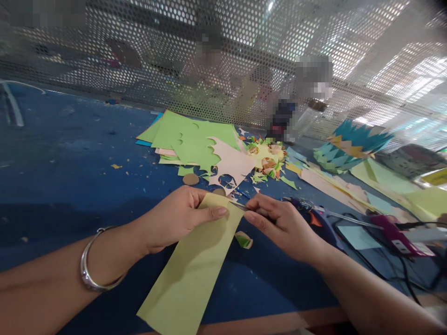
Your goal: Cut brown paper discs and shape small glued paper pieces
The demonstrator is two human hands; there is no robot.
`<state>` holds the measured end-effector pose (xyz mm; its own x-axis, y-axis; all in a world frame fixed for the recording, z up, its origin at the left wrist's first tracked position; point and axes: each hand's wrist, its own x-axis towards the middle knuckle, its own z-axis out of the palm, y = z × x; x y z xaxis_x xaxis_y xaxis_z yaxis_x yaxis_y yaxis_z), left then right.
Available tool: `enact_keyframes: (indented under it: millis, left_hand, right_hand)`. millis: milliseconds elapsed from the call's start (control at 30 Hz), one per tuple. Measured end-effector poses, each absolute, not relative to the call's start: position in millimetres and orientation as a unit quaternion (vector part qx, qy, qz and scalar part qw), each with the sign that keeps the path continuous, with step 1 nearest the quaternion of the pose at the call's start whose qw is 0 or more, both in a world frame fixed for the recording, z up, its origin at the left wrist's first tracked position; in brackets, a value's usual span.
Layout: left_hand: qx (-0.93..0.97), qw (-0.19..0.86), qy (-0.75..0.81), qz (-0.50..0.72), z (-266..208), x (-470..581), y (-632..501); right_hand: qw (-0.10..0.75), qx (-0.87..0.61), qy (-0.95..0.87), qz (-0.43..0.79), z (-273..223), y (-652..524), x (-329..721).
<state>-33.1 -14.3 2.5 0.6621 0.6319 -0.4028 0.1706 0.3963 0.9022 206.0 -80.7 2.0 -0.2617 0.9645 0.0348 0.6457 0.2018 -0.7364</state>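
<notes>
My left hand (188, 214), with a silver bangle on the wrist, pinches the far end of a long strip of yellow-green paper (195, 274). The strip slants down toward the table's front edge. My right hand (279, 223) is closed around scissors (238, 205); their metal blades meet the strip's upper right corner, and the handles are hidden in my fingers. Just below the blades lies a small curled green and cream paper piece (243, 240). Beyond my hands is a pale pink paper sheet (233, 163) with curved pieces cut out of it.
Green paper sheets (195, 139) are stacked behind, beside a heap of curled paper pieces (268, 158). A round brown disc (190, 179) lies near my left hand. At right are a teal and yellow paper crown (352, 146), a purple power strip (398, 237) and black cables. A perforated metal screen (146, 60) borders the table.
</notes>
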Motion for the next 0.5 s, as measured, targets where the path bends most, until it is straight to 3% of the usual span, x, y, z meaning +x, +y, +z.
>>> enact_keyframes:
  millis: [500]
  left_hand:
    - [0.513,0.758,0.372,0.151,1.6,-30.5,-16.6]
  right_hand:
    - [0.25,-0.551,-0.73,0.318,1.4,-81.0,205.8]
